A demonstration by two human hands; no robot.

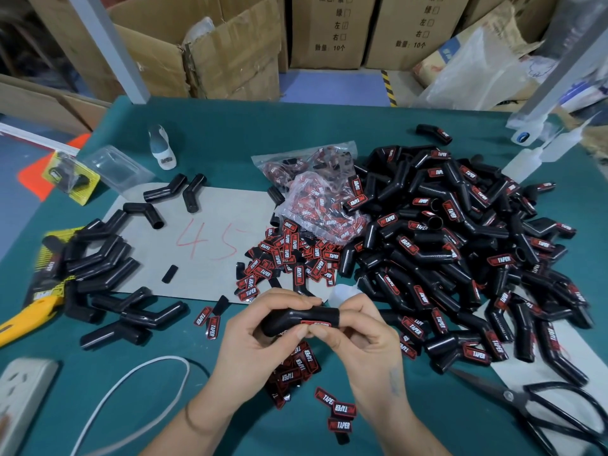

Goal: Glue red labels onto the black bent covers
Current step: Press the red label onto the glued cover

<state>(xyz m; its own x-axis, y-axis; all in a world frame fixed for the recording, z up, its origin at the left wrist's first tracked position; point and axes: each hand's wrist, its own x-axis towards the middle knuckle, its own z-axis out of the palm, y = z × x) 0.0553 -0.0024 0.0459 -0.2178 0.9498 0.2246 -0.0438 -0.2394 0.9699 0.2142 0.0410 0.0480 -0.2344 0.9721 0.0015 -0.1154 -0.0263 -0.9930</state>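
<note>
I hold one black bent cover (301, 319) level above the near part of the green table. My left hand (260, 337) grips its left end with curled fingers. My right hand (365, 337) grips its right end, and both thumbs press on a red label (315, 323) on its near side. Loose red labels (289, 258) lie scattered on the grey card ahead and under my hands. A heap of labelled covers (460, 251) lies to the right, and plain black covers (102, 258) lie to the left.
A clear bag of labels (316, 199) lies mid-table. Black scissors (546, 409) lie near right, a yellow utility knife (29, 315) and a white power strip (23, 390) with its cable at near left. Glue bottles (523, 161) stand at right. Cardboard boxes (210, 51) line the back.
</note>
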